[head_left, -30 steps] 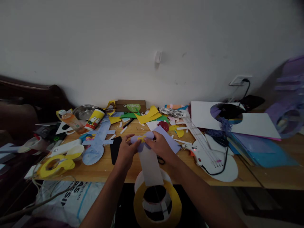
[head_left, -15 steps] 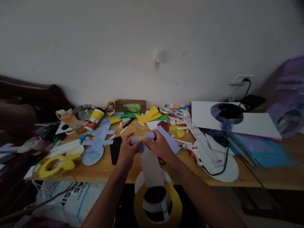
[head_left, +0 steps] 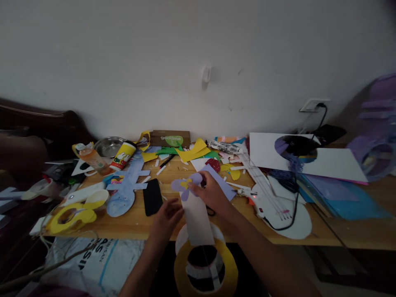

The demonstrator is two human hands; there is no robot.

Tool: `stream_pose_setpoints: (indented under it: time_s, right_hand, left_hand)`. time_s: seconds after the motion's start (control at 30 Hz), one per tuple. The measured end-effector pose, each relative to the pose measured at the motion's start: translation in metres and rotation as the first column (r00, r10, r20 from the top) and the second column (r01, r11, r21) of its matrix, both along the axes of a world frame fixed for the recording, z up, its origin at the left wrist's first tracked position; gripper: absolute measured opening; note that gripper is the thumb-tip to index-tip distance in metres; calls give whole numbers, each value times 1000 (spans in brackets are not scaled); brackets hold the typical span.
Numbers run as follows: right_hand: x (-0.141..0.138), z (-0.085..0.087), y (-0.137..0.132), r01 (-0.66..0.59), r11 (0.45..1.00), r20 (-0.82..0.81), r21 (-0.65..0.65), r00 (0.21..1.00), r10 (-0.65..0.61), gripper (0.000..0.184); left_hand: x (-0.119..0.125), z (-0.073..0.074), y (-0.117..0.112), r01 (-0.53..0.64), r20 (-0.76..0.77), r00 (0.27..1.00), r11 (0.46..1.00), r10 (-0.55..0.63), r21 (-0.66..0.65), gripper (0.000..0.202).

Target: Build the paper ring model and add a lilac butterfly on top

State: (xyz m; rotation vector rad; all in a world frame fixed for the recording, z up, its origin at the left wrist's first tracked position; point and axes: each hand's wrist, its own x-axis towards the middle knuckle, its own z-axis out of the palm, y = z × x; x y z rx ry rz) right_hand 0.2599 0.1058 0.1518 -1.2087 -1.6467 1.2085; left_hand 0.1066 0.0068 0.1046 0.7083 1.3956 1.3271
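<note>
- Piece under inspection: a purple petalled shape (head_left: 186, 185) with a yellow middle, lobes to left and right and one pointing near, at the far end of a white strip (head_left: 199, 225).
- The strip runs near to a yellow ring (head_left: 180, 268), which shows nearer than the near edge of the wooden table (head_left: 139, 225).
- My right hand (head_left: 213, 194) pinches the purple shape's right lobe between thumb and finger.
- My left hand (head_left: 165, 218) is apart from my right, fingers loosely bent, just left of the strip; whether it touches, I cannot tell.
- Left: a black slab (head_left: 152, 197) lies just beyond my left hand; bare wood extends between it and the blue cut-out (head_left: 123, 198).
- Right: a purple sheet (head_left: 224, 183) lies just beyond my right hand; farther right, a white glue gun (head_left: 256, 202) limits room.
</note>
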Motion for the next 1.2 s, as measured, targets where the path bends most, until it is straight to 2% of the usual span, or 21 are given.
stream_pose_setpoints:
  time_s: [0.1,0.17,0.3,0.37,0.43,0.53,0.6,0.7,0.8,0.9,1.0,1.1,1.2]
  right_hand:
    - [14,-3,-8,12,1000,-9,1,1000,-12,42]
    - [29,-11,-21,18,1000,5,6,1000,-18,41]
    - [71,-40,-60,-39,996,111,-78,993,47,35]
    - [94,-56,-78,2,991,173,-133,985,21,36]
    - [115,-70,-89,59,986,215,-153,976,-25,37]
    - [137,-83,-88,133,988,265,-74,958,-109,35]
    - [139,-87,-79,117,991,392,70,910,-135,35]
    - [118,-92,-61,-45,967,607,250,786,-120,36]
    - [74,-102,-49,-179,943,684,280,727,-65,46]
    - [32,-114,-47,-235,934,762,269,645,-57,49]
    - [13,-122,-55,-260,933,819,250,570,-60,43]
    - [15,-126,-71,-262,935,851,238,520,-71,44]
    - [29,-132,-87,-236,945,871,226,483,-88,45]
  left_hand:
    - [5,-16,-31,149,-67,986,988,-151,-34,45]
    - [6,-23,-52,206,-104,972,977,-212,-62,42]
    - [1,-40,-90,216,-184,951,960,-248,-178,40]
    - [-3,-47,-103,218,-203,945,957,-257,-192,44]
    - [-10,-48,-108,210,-191,949,954,-252,-215,43]
    - [-33,-32,-101,61,-255,959,970,-122,-236,39]
    - [-58,-15,-89,-77,-328,945,975,4,-210,46]
    - [-97,8,-68,-165,-271,957,964,105,-210,61]
    - [-121,19,-46,-199,-169,972,951,162,-237,66]
    - [-126,17,-28,-191,-92,980,960,175,-206,64]
    - [-125,8,-13,-132,-57,991,975,124,-176,61]
    - [-122,-2,-4,-23,-64,998,979,10,-201,59]
    - [-115,-9,5,56,-68,995,974,-72,-219,60]
